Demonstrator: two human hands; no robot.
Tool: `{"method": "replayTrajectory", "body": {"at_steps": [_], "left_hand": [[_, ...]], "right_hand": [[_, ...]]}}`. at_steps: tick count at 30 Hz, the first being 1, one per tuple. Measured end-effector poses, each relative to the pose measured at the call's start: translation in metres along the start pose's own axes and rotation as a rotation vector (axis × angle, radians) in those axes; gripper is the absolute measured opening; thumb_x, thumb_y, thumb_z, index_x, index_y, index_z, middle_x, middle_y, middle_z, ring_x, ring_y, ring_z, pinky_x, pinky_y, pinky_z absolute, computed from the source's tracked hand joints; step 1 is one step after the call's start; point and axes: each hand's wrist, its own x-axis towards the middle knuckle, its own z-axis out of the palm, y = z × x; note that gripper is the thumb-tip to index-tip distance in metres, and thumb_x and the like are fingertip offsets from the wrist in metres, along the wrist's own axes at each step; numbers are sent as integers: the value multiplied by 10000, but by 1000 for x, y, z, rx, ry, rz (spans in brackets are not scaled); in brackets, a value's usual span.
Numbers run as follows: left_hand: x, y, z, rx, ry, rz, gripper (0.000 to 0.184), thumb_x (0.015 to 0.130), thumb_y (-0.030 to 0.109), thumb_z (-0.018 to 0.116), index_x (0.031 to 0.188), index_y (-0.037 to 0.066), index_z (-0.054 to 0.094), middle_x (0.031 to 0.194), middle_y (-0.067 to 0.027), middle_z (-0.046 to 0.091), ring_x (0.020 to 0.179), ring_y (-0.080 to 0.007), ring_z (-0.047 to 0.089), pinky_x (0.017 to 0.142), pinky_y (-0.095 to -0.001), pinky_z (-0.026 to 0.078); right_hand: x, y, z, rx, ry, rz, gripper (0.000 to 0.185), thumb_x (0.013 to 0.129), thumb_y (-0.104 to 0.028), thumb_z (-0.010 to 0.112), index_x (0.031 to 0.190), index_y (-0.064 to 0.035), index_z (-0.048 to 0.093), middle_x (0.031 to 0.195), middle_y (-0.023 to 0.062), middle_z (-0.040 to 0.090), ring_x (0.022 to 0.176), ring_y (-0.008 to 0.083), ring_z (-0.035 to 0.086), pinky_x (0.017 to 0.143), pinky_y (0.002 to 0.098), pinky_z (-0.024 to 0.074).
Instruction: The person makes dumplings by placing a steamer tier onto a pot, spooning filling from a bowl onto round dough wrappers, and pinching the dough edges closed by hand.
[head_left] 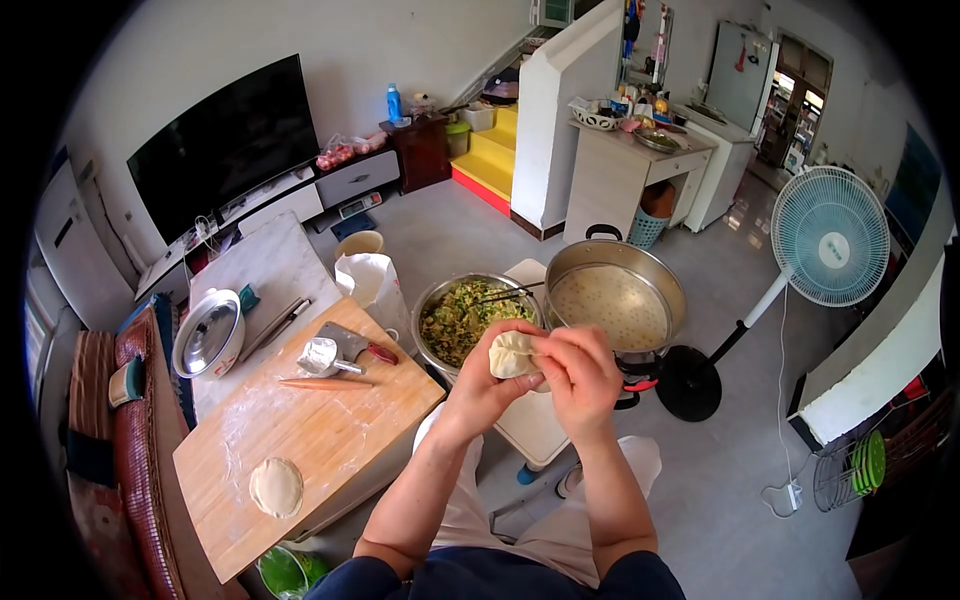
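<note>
My left hand [478, 390] cups a pale, pleated bun [512, 356] of soft dough. At the bun's right edge, the thumb and fingers of my right hand [580, 375] are pinched together on the dough. Just beyond my hands stands a metal bowl [430, 362] of chopped green and yellow filling [460, 322], with dark chopsticks [508, 293] lying across it. To its right is a large metal pot [672, 335] with cloudy, bubbly liquid inside. A flat dough round [276, 487] lies on the floured wooden board [370, 430] to my left.
The board also bears a small wooden rolling pin [325, 384], a metal scoop [322, 356] and a broad blade [345, 338]. Behind it are a lidded bowl [210, 335] and a white bag [370, 285]. A standing fan [832, 250] with a trailing cord is at right.
</note>
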Motion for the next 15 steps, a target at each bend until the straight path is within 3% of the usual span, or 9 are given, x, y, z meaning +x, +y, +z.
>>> {"method": "replayTrajectory", "body": {"at_steps": [2,15], "left_hand": [[-1,2,-3,15,6,-23,490,834,-59,687,1267,34,477,1128,-59,582,1016,-128,583,846,-282,515],[-1,11,2,284,-6,-8,534,765,-83,683,1247,43,490,1101,-34,568,1038,-122,546,901,-279,461]], "right_hand": [[5,-11,-5,88,-33,168,305,682,36,787,975,-9,716,902,78,628,794,216,602,672,318,497],[4,-7,0,51,-46,11,264,666,53,779,913,15,694,912,78,618,796,212,590,656,303,481]]}}
